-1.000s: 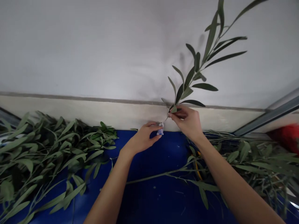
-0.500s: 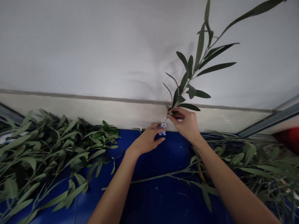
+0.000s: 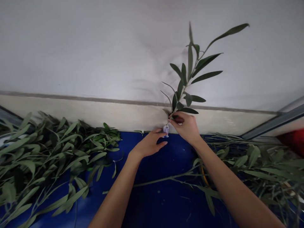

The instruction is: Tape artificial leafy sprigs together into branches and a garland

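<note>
My right hand (image 3: 186,126) pinches the lower stem of a leafy olive branch (image 3: 187,83) between thumb and fingers. The sprig leans up and to the right in front of the wall. Just under the pinch stands a small blue-and-white vase (image 3: 166,129), with the stem's end at its mouth; how deep the stem sits, I cannot tell. My left hand (image 3: 149,143) steadies the vase from the left, its fingers against the side and its thumb held apart below.
Cut olive branches (image 3: 59,152) are heaped on the left of the blue surface (image 3: 152,205), and more branches (image 3: 258,167) lie at the right. One bare-stemmed branch (image 3: 163,179) crosses the front. Behind rises a pale wall (image 3: 95,57); something red (image 3: 294,141) shows at the right edge.
My right hand has moved slightly left and down, bringing the olive branch lower toward the vase. My left hand stays at the vase.
</note>
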`<state>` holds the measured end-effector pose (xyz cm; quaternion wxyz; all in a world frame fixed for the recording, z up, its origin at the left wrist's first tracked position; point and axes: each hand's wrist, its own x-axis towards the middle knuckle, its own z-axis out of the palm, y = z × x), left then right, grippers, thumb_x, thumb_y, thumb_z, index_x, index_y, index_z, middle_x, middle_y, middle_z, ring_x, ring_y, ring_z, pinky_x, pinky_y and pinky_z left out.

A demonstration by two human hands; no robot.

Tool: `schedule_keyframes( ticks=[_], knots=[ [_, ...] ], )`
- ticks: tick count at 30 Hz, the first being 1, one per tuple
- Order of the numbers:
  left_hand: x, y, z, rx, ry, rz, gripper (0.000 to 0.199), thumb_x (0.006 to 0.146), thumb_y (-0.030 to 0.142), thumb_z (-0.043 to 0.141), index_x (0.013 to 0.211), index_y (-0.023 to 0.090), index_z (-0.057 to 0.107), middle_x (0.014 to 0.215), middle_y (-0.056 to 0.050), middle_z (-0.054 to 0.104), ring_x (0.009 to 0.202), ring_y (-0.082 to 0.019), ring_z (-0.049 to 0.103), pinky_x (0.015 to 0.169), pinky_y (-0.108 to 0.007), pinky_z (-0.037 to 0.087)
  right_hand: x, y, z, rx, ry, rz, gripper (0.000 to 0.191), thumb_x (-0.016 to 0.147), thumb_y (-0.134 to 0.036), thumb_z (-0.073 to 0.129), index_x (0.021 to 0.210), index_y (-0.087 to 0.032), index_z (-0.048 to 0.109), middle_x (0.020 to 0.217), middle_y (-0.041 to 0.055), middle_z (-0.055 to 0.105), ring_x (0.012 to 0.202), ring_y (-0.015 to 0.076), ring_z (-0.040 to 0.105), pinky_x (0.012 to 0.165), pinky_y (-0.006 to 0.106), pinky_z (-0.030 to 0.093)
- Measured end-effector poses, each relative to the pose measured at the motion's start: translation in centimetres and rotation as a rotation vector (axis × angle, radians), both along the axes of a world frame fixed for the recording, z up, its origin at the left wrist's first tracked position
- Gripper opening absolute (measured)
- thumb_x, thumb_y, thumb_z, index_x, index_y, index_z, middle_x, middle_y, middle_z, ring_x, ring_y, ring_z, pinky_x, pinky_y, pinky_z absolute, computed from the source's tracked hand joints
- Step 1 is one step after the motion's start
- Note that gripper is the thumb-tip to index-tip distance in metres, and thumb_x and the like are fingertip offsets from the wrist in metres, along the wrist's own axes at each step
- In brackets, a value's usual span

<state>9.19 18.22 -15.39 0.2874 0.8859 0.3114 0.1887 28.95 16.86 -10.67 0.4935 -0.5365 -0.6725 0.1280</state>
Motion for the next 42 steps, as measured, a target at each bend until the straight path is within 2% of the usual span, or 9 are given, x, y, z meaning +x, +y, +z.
schedule_keyframes(
  ticks=[8, 17, 25, 30, 35, 39, 42],
  knots=[
    [-0.2, 0.0, 0.1, -0.031, -0.014, 0.017, 0.036, 0.097, 0.035, 0.059, 0.131, 0.021, 0.061, 0.140, -0.013, 0.064, 0.132, -0.030, 0.059, 0.115, -0.048, 0.044, 0.1, -0.9, 1.6, 0.003, 0.069, -0.047, 0.013, 0.082, -0.024, 0.073, 0.093, -0.017, 0.075, 0.095, 0.0073, 0.080, 0.075, 0.0207, 0.077, 0.076, 0.035, 0.066],
    [-0.5, 0.1, 0.4, -0.045, -0.030, 0.018, 0.033, 0.097, 0.035, 0.059, 0.128, 0.024, 0.060, 0.135, -0.012, 0.064, 0.128, -0.029, 0.060, 0.112, -0.049, 0.046, -0.2, -1.0, 1.5, -0.010, 0.116, -0.046, 0.012, 0.083, -0.026, 0.073, 0.092, -0.018, 0.074, 0.094, 0.0067, 0.079, 0.076, 0.0206, 0.077, 0.077, 0.035, 0.066],
    [-0.6, 0.1, 0.4, -0.048, -0.008, 0.023, 0.035, 0.097, 0.036, 0.059, 0.129, 0.020, 0.060, 0.135, -0.013, 0.063, 0.127, -0.029, 0.060, 0.113, -0.046, 0.046, 0.5, -1.1, 1.4, -0.006, 0.097, -0.056, 0.013, 0.082, -0.026, 0.074, 0.091, -0.017, 0.074, 0.091, 0.0071, 0.079, 0.074, 0.0212, 0.077, 0.076, 0.036, 0.066],
    [-0.9, 0.1, 0.4, -0.050, 0.003, 0.030, 0.037, 0.097, 0.037, 0.058, 0.130, 0.021, 0.060, 0.134, -0.013, 0.064, 0.126, -0.030, 0.060, 0.112, -0.048, 0.046, 0.3, -1.2, 1.3, 0.009, 0.176, -0.034, 0.013, 0.081, -0.026, 0.074, 0.091, -0.018, 0.075, 0.094, 0.0071, 0.078, 0.078, 0.0214, 0.076, 0.078, 0.037, 0.066],
    [-0.7, -0.1, 0.5, -0.052, 0.007, 0.037, 0.038, 0.096, 0.037, 0.059, 0.130, 0.023, 0.061, 0.133, -0.012, 0.066, 0.126, -0.030, 0.061, 0.112, -0.049, 0.046, 0.0, -1.4, 1.1, 0.006, 0.125, -0.043, 0.010, 0.081, -0.024, 0.072, 0.088, -0.018, 0.076, 0.091, 0.0061, 0.078, 0.072, 0.0188, 0.075, 0.074, 0.034, 0.066],
    [-0.8, -0.2, 1.1, -0.063, 0.016, 0.056, 0.037, 0.094, 0.037, 0.061, 0.128, 0.024, 0.065, 0.133, -0.010, 0.068, 0.126, -0.030, 0.062, 0.112, -0.047, 0.046, 0.6, -1.9, 1.4, 0.031, 0.083, -0.060, 0.010, 0.082, -0.024, 0.073, 0.090, -0.019, 0.075, 0.091, 0.0057, 0.079, 0.072, 0.0202, 0.076, 0.074, 0.036, 0.066],
    [-2.5, 0.4, 2.2, -0.092, 0.042, 0.112, 0.030, 0.093, 0.033, 0.062, 0.120, 0.026, 0.072, 0.122, -0.006, 0.075, 0.113, -0.026, 0.070, 0.102, -0.040, 0.054, 1.0, -2.7, 2.1, 0.063, 0.098, -0.082, 0.009, 0.081, -0.024, 0.075, 0.089, -0.019, 0.075, 0.094, 0.0061, 0.079, 0.074, 0.0214, 0.077, 0.075, 0.036, 0.067]
  ],
)
